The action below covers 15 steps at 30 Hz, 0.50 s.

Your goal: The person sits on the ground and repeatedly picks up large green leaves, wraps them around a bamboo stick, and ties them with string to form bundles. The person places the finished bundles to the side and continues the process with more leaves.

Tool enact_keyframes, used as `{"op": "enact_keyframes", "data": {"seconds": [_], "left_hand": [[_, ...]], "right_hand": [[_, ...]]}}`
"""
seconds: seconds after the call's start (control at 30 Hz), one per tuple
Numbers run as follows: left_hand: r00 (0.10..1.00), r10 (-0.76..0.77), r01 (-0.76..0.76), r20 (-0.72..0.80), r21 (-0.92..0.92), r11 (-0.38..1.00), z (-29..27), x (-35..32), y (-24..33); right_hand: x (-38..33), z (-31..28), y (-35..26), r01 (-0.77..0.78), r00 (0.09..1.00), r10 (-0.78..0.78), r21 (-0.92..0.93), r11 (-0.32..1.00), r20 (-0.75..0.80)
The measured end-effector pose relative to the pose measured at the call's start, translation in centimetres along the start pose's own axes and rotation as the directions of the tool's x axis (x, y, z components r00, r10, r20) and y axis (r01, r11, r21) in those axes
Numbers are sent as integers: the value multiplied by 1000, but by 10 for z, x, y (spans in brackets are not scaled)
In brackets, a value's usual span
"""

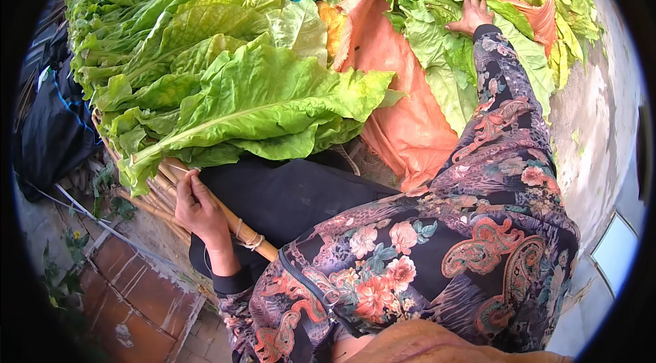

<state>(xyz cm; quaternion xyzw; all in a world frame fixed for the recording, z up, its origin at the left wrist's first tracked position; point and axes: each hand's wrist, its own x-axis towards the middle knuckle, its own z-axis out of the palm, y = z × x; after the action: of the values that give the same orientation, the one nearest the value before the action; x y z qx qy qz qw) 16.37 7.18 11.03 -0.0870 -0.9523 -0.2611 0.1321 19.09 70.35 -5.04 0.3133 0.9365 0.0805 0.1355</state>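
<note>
My left hand point(199, 207) is closed in a pinch beside a bamboo pole point(229, 216), with a thin pale string point(179, 167) at its fingertips. Just above it, a big green leaf point(263, 100), like a tobacco leaf, lies with its stalk end toward this hand. More such leaves are piled behind it in a thick heap point(157, 35). At the upper right, my right arm stretches out and my right hand point(473, 13) rests with spread fingers on another pile of green leaves point(437, 28). Its grip on any single leaf is not visible.
An orange cloth point(403, 110) lies between the two leaf piles. Several more poles point(160, 202) lie under the left heap. A dark bag point(55, 134) stands at the far left, above reddish tiles point(137, 294). A pale wall point(594, 110) runs along the right.
</note>
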Motion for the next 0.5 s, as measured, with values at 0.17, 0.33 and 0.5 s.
{"op": "enact_keyframes", "data": {"seconds": [0.17, 0.33, 0.5], "left_hand": [[1000, -20, 20, 0, 17, 1000, -2, -1, 3], [999, -30, 30, 45, 6, 1000, -2, 1, -2], [998, 61, -61, -22, 19, 998, 2, 1, -7]], "right_hand": [[-23, 2, -17, -105, 992, 96, -118, 987, -83], [17, 20, 18, 50, 994, -47, 29, 998, -98], [-17, 3, 25, 107, 982, -90, 98, 989, -169]]}}
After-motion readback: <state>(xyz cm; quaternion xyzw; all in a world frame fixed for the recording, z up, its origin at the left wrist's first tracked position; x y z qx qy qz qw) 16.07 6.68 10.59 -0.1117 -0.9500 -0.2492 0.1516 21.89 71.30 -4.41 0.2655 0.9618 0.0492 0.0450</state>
